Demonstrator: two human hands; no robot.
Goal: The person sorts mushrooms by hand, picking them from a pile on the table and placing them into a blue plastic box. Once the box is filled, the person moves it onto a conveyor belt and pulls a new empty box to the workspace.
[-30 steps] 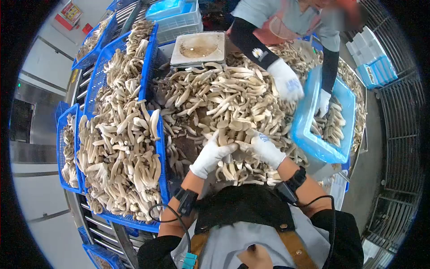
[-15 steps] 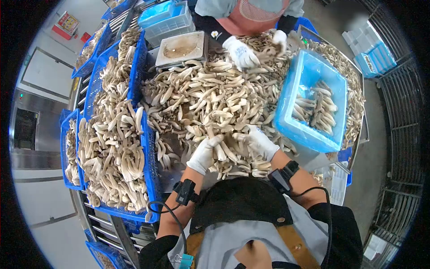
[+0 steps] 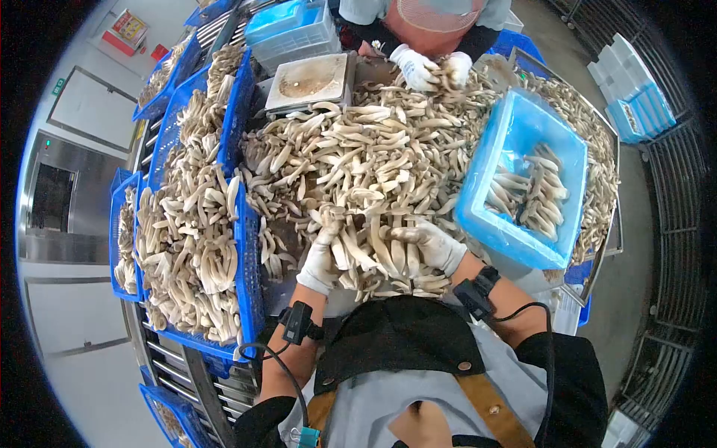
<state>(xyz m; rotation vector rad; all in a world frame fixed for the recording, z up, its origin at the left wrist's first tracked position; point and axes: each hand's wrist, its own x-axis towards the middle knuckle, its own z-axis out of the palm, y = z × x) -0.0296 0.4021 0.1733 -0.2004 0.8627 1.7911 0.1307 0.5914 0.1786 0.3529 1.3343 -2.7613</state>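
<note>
Both of my hands wear white gloves and work at the near edge of a large heap of mushrooms (image 3: 373,149). My left hand (image 3: 321,257) is curled against mushrooms at the left side of a loose row. My right hand (image 3: 433,245) closes on mushrooms at the row's right side, its fingers pointing left. Between the hands, several pale stems (image 3: 377,250) lie side by side, pointing toward me. Right of my right hand, a blue-lined bin (image 3: 472,183) holds two bunches of mushrooms.
A blue basket (image 3: 252,276) full of mushrooms stands on the left, by rollers. Behind the heap are a scale (image 3: 310,81) and a clear crate (image 3: 295,46). Across the table, a co-worker's gloved hands (image 3: 433,71) hold mushrooms. White-and-blue crates (image 3: 638,101) stand far right.
My left hand has moved a little left and my right hand slightly down, with more stems lined up between them. The co-worker's hands have come together around mushrooms. The view has shifted slightly.
</note>
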